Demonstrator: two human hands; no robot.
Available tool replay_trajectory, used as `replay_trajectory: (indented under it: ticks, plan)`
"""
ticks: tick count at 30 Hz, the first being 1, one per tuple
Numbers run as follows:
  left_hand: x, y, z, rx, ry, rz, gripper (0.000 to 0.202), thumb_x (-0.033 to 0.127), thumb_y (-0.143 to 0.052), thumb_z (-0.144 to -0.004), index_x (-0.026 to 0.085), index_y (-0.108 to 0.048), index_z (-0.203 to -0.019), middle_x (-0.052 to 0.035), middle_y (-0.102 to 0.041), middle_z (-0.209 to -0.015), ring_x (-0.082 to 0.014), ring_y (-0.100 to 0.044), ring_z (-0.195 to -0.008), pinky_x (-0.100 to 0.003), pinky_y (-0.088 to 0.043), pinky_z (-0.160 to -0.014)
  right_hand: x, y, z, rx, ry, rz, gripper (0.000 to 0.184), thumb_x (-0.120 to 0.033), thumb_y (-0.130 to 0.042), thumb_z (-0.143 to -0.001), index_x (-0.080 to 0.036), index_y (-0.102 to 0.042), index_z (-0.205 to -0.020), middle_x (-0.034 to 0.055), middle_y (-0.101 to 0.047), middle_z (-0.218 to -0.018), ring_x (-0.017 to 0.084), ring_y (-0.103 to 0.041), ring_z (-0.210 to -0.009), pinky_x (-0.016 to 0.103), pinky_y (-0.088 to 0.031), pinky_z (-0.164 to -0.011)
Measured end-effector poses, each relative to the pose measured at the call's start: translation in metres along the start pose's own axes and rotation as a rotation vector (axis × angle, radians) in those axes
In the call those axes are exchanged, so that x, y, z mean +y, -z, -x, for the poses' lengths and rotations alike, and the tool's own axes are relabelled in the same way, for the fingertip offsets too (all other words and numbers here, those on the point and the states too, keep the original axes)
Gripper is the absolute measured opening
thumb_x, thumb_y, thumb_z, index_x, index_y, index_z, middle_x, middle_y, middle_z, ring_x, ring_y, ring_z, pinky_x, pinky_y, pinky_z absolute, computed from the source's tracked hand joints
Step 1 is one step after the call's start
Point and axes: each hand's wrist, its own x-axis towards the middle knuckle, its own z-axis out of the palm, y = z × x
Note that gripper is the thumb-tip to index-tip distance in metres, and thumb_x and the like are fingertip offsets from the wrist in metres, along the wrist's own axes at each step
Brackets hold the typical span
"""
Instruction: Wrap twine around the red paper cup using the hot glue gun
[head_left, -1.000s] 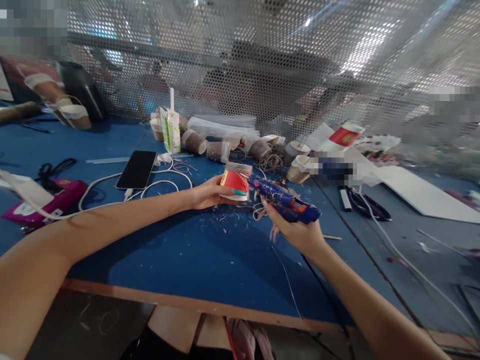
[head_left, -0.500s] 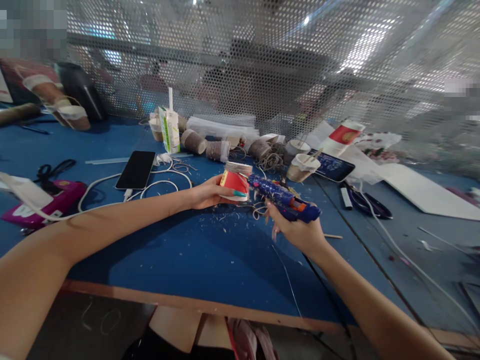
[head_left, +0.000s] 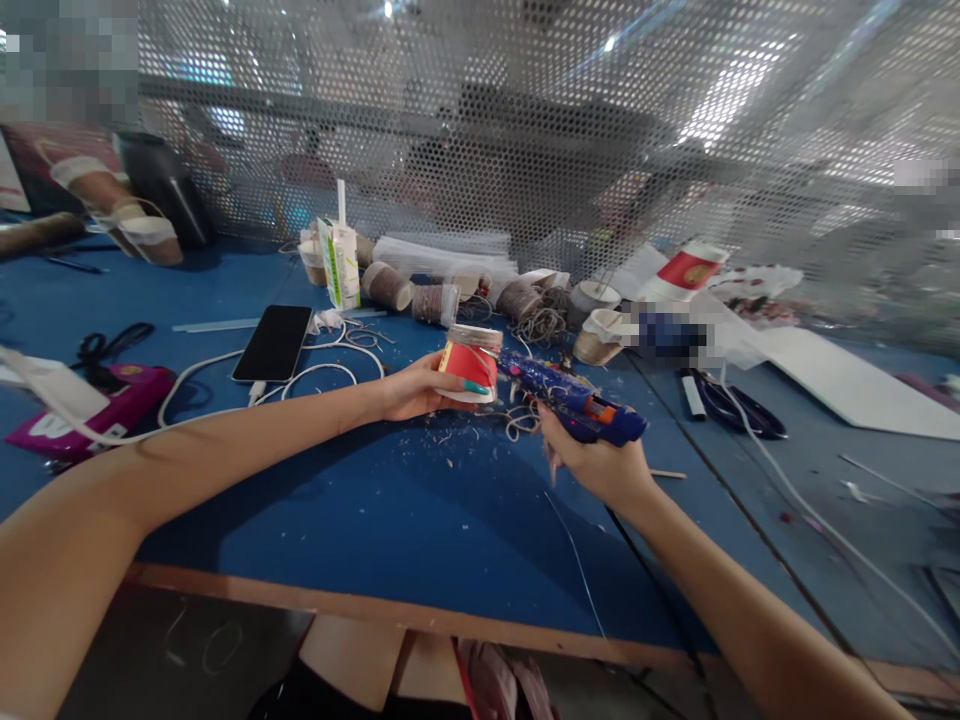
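My left hand (head_left: 420, 386) is wrapped round a red paper cup (head_left: 471, 368), its thumb lying across the front. Grey-brown twine is wound about one end of the cup, and the other end shows a white rim. In my right hand (head_left: 596, 450) is a blue glue gun (head_left: 570, 398), gripped by its handle and pointing left. The nozzle is close beside the twine-wrapped end of the cup; whether they touch I cannot tell. A black cord runs down from the gun over the table edge. Loose twine (head_left: 519, 422) lies on the table just below the gun.
A phone (head_left: 273, 343) with a white cable lies left of the cup. Behind stand a drink carton (head_left: 343, 262), several twine-wrapped cups (head_left: 388, 287) and a tangle of twine (head_left: 541, 318). Scissors (head_left: 739, 403) and a white board (head_left: 862, 380) lie to the right. Perforated metal sheeting closes off the back.
The glue gun's nozzle has drawn slightly away from the cup, to the right. Both hands keep their hold, and the cup has barely moved.
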Motion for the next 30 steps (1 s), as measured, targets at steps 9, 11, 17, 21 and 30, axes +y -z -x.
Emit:
replay_trajectory:
  ticks: [9, 11, 17, 21, 30]
  plan:
    - [-0.0002, 0.0001, 0.0000, -0.036, -0.008, -0.023, 0.051, 0.014, -0.087, -0.062, 0.016, -0.067, -0.109, -0.0104, -0.075, -0.104, -0.0246, -0.073, -0.094, -0.045, -0.051, -0.098, 0.0028, 0.0003, 0.0010, 0.007, 0.042, 0.039, 0.032, -0.042, -0.066, -0.079, -0.025, -0.053, -0.056, -0.0003, -0.056, -0.046, 0.018, -0.058, -0.047, 0.030, -0.050, -0.046]
    - [-0.0005, 0.0023, -0.0004, -0.028, -0.004, -0.018, 0.052, 0.014, -0.086, -0.062, 0.016, -0.067, -0.110, -0.0110, -0.075, -0.105, -0.0253, -0.072, -0.095, -0.046, -0.051, -0.098, 0.0017, 0.0009, 0.0006, 0.020, 0.046, 0.049, 0.031, -0.041, -0.066, -0.079, -0.025, -0.053, -0.056, -0.0005, -0.055, -0.046, 0.018, -0.057, -0.047, 0.030, -0.050, -0.047]
    - [0.0009, 0.0028, 0.0000, -0.009, 0.017, 0.004, 0.053, 0.017, -0.089, -0.059, 0.015, -0.067, -0.108, -0.0098, -0.075, -0.102, -0.0245, -0.072, -0.093, -0.044, -0.052, -0.094, -0.0001, 0.0009, -0.0013, 0.032, 0.030, 0.060, 0.031, -0.037, -0.064, -0.076, -0.026, -0.046, -0.053, -0.0012, -0.053, -0.045, 0.017, -0.054, -0.044, 0.031, -0.050, -0.047]
    - [0.0015, 0.0025, 0.0003, -0.002, 0.024, 0.027, 0.052, 0.017, -0.088, -0.060, 0.015, -0.069, -0.108, -0.0098, -0.075, -0.102, -0.0256, -0.072, -0.094, -0.045, -0.051, -0.095, 0.0007, 0.0016, -0.0013, 0.051, 0.016, 0.076, 0.030, -0.035, -0.063, -0.074, -0.027, -0.044, -0.054, -0.0010, -0.052, -0.046, 0.018, -0.054, -0.046, 0.032, -0.049, -0.048]
    - [0.0016, 0.0060, 0.0008, -0.021, 0.042, 0.065, 0.049, 0.016, -0.085, -0.062, 0.015, -0.069, -0.109, -0.0080, -0.077, -0.100, -0.0258, -0.072, -0.096, -0.044, -0.050, -0.095, 0.0001, 0.0041, -0.0032, 0.087, 0.022, 0.083, 0.025, -0.032, -0.062, -0.073, -0.027, -0.045, -0.055, -0.0014, -0.053, -0.045, 0.018, -0.056, -0.045, 0.031, -0.050, -0.047]
